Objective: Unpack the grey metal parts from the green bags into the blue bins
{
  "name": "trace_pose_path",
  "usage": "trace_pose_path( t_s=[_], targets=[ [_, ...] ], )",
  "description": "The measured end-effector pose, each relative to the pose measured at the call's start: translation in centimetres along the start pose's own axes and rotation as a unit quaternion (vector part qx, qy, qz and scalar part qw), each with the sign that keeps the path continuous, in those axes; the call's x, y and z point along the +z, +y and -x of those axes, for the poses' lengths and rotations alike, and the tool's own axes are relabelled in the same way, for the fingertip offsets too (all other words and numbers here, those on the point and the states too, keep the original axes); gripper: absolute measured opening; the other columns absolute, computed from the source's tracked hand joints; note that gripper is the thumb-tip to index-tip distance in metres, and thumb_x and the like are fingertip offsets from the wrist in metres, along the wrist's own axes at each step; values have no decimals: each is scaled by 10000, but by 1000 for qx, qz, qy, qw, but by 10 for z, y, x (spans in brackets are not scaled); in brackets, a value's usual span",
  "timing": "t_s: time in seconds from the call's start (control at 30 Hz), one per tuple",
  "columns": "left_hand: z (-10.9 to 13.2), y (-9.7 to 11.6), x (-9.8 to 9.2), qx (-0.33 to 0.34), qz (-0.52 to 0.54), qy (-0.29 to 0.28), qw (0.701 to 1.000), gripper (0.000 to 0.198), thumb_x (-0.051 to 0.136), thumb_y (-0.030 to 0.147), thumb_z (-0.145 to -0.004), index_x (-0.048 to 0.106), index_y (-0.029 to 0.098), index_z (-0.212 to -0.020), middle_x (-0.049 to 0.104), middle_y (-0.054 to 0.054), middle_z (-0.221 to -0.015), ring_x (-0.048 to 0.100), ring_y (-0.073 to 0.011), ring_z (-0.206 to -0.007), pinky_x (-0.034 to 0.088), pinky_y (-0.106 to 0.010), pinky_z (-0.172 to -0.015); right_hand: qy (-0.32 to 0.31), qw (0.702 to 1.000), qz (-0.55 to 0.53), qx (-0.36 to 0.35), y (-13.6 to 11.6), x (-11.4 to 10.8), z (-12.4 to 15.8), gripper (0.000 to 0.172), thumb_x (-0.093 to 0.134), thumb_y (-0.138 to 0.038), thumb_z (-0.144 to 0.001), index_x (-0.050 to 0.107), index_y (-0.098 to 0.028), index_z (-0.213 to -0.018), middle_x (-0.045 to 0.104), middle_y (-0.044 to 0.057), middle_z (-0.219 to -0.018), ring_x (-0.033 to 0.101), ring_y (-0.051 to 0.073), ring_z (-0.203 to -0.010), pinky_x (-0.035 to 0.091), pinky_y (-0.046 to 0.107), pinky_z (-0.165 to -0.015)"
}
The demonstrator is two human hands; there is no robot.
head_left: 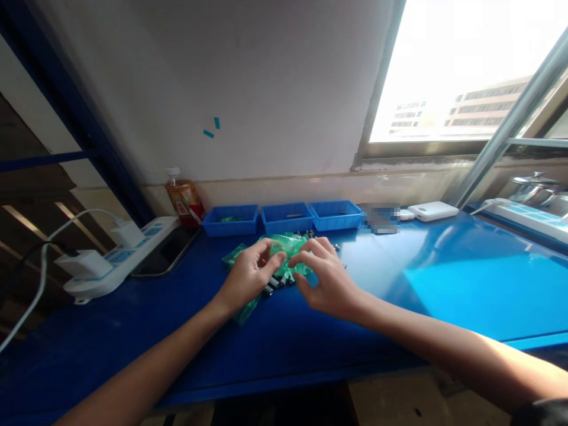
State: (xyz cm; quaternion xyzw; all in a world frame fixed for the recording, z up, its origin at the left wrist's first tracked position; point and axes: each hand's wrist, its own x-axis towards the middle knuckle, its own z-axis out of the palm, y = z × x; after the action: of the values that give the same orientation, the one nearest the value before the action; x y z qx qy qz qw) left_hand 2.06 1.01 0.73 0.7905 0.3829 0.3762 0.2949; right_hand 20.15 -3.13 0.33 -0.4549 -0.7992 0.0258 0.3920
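Note:
My left hand (252,267) pinches a piece of thin green plastic bag (280,244) between thumb and fingers. Close on its right, my right hand (326,277) has curved fingers with a gap between thumb and forefinger; its fingertips are at the edge of the green plastic, and whether they touch it I cannot tell. Beneath and around the hands lie several small dark and silvery cylindrical pieces (268,290), partly covered by the plastic. More green plastic (245,313) lies flat under my left wrist.
Three blue trays, left (231,228), middle (287,225) and right (337,220), stand along the wall. At the left are a power strip (95,284) with chargers, a phone (166,255) and a bottle (184,198). A white box (433,210) and another power strip (528,218) are at the right.

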Motion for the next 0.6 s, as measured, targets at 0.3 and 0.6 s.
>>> trace_pose_path(
  t_s=[0.3,0.6],
  targets=[
    [-3,-17,-6,194,-304,-48,931,186,404,213,-922,579,166,-886,588,-94,-974,531,-214,-932,444,-338,-826,-18,947,-215,237,6,33,-50,224,498,-353,-811,533,-182,-670,550,-5,-624,517,138,-607,388,247,-553],
    [-6,-22,-17,-26,167,-17,985,480,360,533,-924,604,124,-867,636,-64,-806,591,-186,-762,468,-298,-718,122,985,10,-121,6,31,-21,192,466,-159,-877,632,-224,-949,607,64,-920,552,180,-884,441,316,-780]
  ],
)
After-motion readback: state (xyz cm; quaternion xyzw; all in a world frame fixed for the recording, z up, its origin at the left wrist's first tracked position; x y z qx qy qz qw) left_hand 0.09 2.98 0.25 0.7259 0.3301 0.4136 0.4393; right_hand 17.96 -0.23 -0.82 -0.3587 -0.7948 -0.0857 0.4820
